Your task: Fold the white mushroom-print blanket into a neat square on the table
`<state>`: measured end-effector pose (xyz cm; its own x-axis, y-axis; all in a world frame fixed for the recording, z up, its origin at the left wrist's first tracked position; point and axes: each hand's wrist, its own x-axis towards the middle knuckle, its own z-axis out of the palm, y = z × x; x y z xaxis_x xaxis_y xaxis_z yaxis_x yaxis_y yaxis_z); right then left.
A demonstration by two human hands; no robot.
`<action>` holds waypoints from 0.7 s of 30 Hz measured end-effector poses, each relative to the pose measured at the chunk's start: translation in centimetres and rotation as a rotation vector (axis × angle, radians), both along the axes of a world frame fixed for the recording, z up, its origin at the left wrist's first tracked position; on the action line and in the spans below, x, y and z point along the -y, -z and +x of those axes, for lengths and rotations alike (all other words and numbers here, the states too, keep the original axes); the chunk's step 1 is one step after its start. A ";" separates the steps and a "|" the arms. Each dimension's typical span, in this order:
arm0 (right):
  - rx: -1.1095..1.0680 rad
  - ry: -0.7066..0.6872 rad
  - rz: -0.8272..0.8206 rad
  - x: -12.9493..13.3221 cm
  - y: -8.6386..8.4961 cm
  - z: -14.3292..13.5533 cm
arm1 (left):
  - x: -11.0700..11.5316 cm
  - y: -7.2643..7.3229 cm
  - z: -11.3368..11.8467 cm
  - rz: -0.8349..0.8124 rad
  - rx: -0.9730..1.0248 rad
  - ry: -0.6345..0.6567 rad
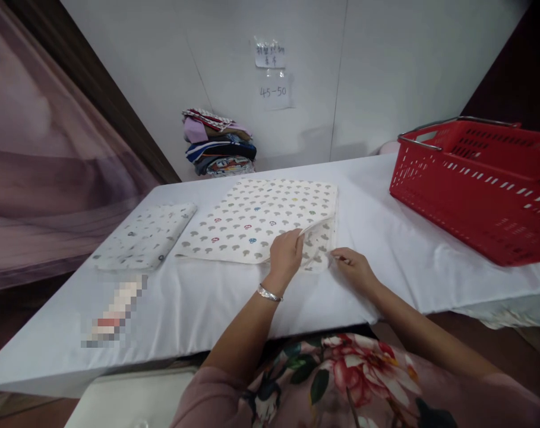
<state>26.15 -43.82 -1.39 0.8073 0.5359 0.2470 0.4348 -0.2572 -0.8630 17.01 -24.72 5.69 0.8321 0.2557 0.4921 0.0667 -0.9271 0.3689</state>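
Observation:
A folded white cloth (270, 208) with grey mushroom prints and a few coloured ones lies flat before me. My left hand (286, 252), a silver bracelet at its wrist, pinches the top layer near the front right corner and lifts it a little. Under that raised flap a lower layer with the same print shows. At the right front corner, the fingers of my right hand (352, 267) are closed on the edge of the lower layer. To the left rests a smaller folded white cloth (147, 236) with small dark prints, apart from both hands.
A red plastic basket (466, 202) with metal handles stands at the right on the white-covered table (198, 309). Several folded cloths (220, 145) are stacked at the back by the wall. A blurred-out item (118, 312) lies front left. Paper notes (274, 89) hang on the wall.

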 end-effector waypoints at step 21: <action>0.656 -0.620 -0.441 -1.9 -1.4 1.1 | -0.1 1.8 -0.7 -0.081 -0.049 0.050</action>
